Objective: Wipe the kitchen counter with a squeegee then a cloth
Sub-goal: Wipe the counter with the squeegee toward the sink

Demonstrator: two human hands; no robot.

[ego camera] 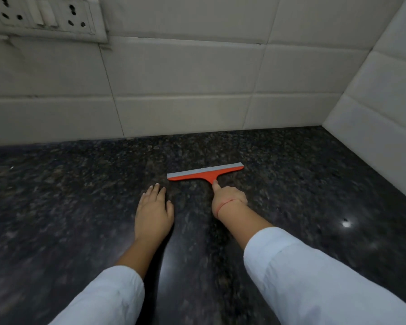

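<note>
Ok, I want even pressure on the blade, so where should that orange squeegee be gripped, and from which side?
Grip the squeegee by its handle, from the near side, opposite the grey blade facing the tiled wall. The handle joins mid-blade in a T, so pressure should spread evenly. The right hand holds it so, index finger along the stem.

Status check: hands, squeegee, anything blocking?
Left hand flat on counter, open. Right hand grips orange squeegee by its handle, blade down on counter, toward tiled wall. Nothing seen ahead of blade.
</note>
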